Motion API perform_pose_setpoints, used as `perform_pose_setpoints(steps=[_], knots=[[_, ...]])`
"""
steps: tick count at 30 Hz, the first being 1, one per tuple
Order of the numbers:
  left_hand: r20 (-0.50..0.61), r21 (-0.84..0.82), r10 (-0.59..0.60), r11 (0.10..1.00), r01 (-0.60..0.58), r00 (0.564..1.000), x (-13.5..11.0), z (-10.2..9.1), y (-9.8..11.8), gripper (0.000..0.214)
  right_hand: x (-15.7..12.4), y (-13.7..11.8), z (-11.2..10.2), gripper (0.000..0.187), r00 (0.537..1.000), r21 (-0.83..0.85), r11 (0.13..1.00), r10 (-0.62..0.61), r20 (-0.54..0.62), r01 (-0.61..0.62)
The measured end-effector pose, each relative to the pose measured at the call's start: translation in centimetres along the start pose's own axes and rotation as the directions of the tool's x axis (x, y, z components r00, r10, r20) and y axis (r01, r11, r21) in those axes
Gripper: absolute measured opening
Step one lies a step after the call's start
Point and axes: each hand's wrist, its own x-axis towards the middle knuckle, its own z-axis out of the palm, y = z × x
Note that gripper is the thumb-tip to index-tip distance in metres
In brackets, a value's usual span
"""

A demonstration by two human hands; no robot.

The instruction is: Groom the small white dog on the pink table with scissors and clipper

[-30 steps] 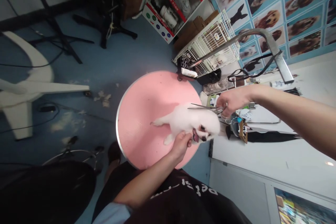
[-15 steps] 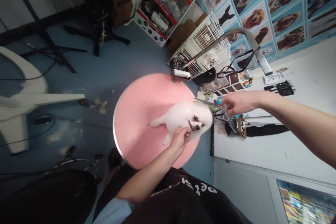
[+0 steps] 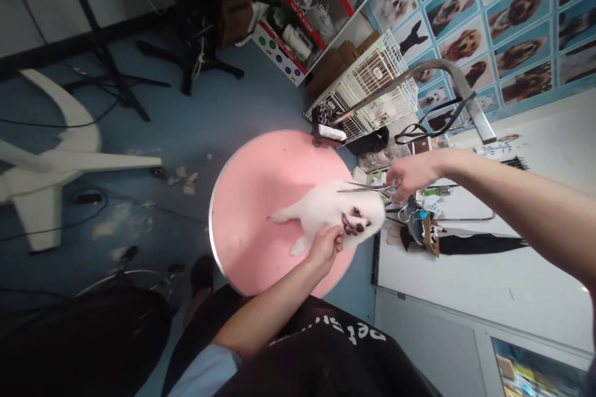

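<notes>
A white fluffy dog (image 3: pixel 321 208) sits on a round pink grooming table (image 3: pixel 251 173), its mouth partly open. My left hand (image 3: pixel 327 245) is closed at the dog's chin, the fingers pinching the fur beside its mouth. In my right hand (image 3: pixel 410 175) is a pair of long grooming scissors (image 3: pixel 361 188). Their blades lie against the fur on top of the dog's head and appear slightly apart. The finger loops are partly hidden by my fingers.
A metal grooming arm (image 3: pixel 410 74) with a black strap (image 3: pixel 414 130) rises over the table's far side. Behind it stands a white wire cage (image 3: pixel 382 74). A pale chair-like base (image 3: pixel 60 167) is on the left floor, near fur clumps (image 3: pixel 186 180). Tools line the right wall.
The scissors have come down from just above the dog's head onto its fur, with my right hand. The dog's mouth shows wider open. My left hand keeps its hold; the view has shifted slightly.
</notes>
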Motion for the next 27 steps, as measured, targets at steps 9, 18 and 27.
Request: perform_pose_setpoints(steps=[9,18,27], knots=[[0.021,0.008,0.009,1.000,-0.009,1.000,-0.2,-0.1,0.1,0.033,2.6,-1.4,-1.8,0.014,1.000,-0.188,0.982,0.020,-0.003,-0.021],[-0.033,0.022,0.005,1.000,-0.005,0.999,-0.1,-0.6,1.9,0.027,3.7,5.1,6.2,0.019,0.975,0.239,0.970,0.007,-0.223,0.048],[-0.138,0.053,-0.048,0.997,0.055,0.989,-0.2,0.2,3.2,0.015,2.3,6.8,13.1,0.034,0.959,0.702,0.653,-0.199,-0.203,0.285]])
